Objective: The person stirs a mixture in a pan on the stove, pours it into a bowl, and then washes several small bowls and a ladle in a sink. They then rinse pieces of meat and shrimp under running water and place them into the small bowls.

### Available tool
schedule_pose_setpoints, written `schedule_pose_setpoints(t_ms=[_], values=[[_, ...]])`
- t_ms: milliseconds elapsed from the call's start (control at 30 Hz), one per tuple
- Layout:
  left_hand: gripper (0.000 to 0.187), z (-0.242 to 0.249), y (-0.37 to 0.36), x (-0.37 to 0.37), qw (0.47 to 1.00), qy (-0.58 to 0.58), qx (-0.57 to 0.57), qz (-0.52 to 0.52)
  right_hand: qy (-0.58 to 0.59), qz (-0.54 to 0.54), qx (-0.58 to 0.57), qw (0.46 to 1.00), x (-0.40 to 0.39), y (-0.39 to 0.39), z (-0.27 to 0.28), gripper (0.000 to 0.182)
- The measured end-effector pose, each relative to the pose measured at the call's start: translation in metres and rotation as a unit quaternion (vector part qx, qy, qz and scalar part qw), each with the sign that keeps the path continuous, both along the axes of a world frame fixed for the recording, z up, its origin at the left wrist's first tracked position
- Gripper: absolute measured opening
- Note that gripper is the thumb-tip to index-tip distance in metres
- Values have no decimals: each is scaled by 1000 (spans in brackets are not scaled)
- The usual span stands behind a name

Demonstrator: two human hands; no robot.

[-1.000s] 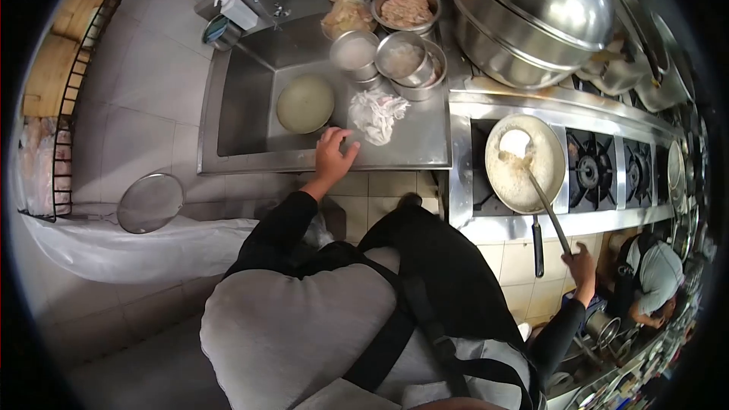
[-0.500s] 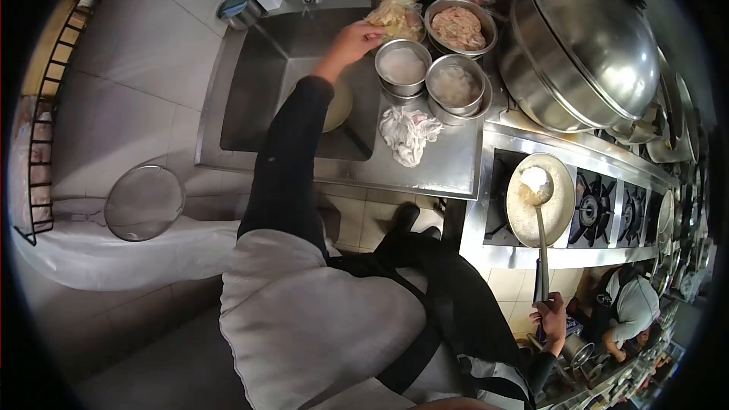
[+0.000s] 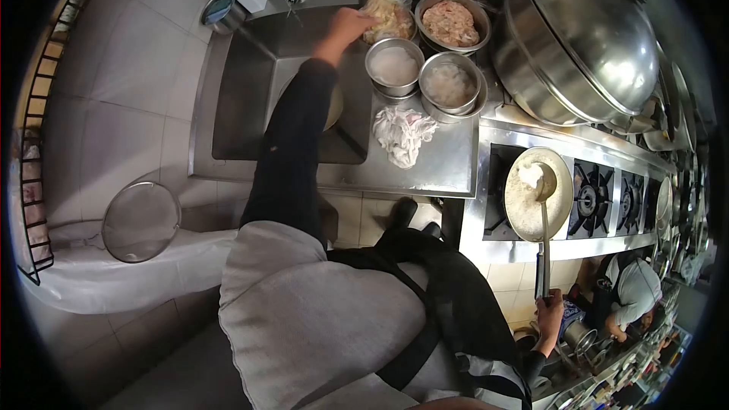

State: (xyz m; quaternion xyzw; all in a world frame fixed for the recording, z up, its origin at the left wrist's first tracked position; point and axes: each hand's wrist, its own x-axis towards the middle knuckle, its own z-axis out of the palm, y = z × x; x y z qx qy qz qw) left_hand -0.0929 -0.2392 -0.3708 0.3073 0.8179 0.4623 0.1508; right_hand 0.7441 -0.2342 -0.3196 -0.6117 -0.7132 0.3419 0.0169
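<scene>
My left hand (image 3: pixel 351 27) reaches across the sink to a clear plastic bag (image 3: pixel 389 17) of yellowish food in a bowl. Its closed fingertips are at the bag's near edge, slightly blurred. Low on the right, my right hand (image 3: pixel 550 311) is wrapped round the dark handle of a ladle (image 3: pixel 544 250). The ladle's bowl rests in a pan (image 3: pixel 518 215) on the stove, over pale, grainy contents, with a white lump in it. Beside the left hand stand a metal container of white stuff (image 3: pixel 395 66) and another with cloudy pale contents (image 3: pixel 449 85).
A crumpled white cloth (image 3: pixel 402 137) lies on the steel counter. Behind are a bowl of minced meat (image 3: pixel 451 24) and a large domed steamer (image 3: pixel 585 38). The sink (image 3: pixel 243 118) is at left, near a strainer (image 3: pixel 141 222). Another person (image 3: pixel 634 288) works at lower right.
The view has shifted slightly. The ladle has tilted and turned within the pan, its bowl moving a little. My left hand stays at the plastic bag.
</scene>
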Motion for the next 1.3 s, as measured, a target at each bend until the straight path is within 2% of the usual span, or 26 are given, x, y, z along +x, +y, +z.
schedule_pose_setpoints(t_ms=[33, 67, 200, 233, 267, 333, 367, 400, 433, 500, 600, 667, 733, 800, 867, 900, 967, 1067, 1100, 1200, 1233, 1267, 1300], values=[[35, 3, 12, 6, 987, 111, -116, 9, -14, 1, 1, 1000, -2, 2, 0, 18], [40, 6, 18, 9, 948, 218, -230, 18, -14, 5, 2, 1000, -3, 4, -2, 18], [38, -32, 25, -20, 933, 282, -218, 43, 3, 0, 5, 1000, -8, 3, -1, 18], [37, -38, 9, -32, 983, 137, -118, 20, 5, 4, 7, 1000, -5, 2, -5, 19], [36, -41, -7, -45, 1000, -13, -14, -7, 9, 6, 8, 1000, -2, 1, -8, 20], [34, -47, -53, -56, 1000, -5, 27, -6, 12, -1, 7, 1000, 0, 0, -11, 20], [32, -59, -78, -63, 993, 85, -61, 50, 13, -3, 12, 1000, 2, -1, -13, 21], [31, -60, -105, -58, 958, 217, -181, 54, 13, -2, 17, 1000, 2, -2, -13, 22], [31, -98, -132, -76, 952, 235, -177, 79, -10, 5, 19, 1000, 1, -1, -11, 25], [30, -55, -157, -18, 888, 239, -341, 193, -8, 3, 10, 1000, 1, 0, -7, 23], [25, -26, -146, 0, 885, 252, -360, 154, -15, 22, 19, 999, -5, 5, 2, 20], [24, -49, -122, -24, 924, 309, -202, 104, -24, 21, 3, 999, -6, 10, 5, 19], [23, -42, -78, -22, 954, 265, -118, 72, -24, 20, 1, 1000, 2, 14, -3, 18], [28, -23, -36, -5, 982, 178, -3, 60, -13, 63, 47, 997, 11, 16, -11, 21], [32, -20, 6, -5, 969, 209, -113, 70, -8, 61, 43, 997, 4, 12, -3, 22], [32, -6, 12, 10, 969, 207, -111, 70, -6, 64, 45, 997, 3, 10, -1, 22], [36, 20, 16, 33, 945, 210, -242, 72, -13, 61, 34, 997, 8, 12, -1, 22], [36, -8, 28, 6, 952, 163, -253, 52, -9, 39, 21, 999, 16, 11, -8, 24], [36, -14, 30, -3, 952, 165, -252, 53, -10, 65, 39, 997, 25, 13, -15, 25], [35, -31, -3, -34, 964, 110, -235, 58, -11, 36, 4, 999, 31, 14, -18, 25], [26, -36, -28, -47, 935, 265, -235, -30, -7, 40, 2, 999, 36, 14, -19, 25], [17, -45, -52, -60, 875, 411, -226, -117, -9, 36, -2, 999, 42, 14, -22, 29], [14, -69, -76, -83, 936, 317, -141, -58, -10, 31, -5, 999, 44, 15, -24, 33]])
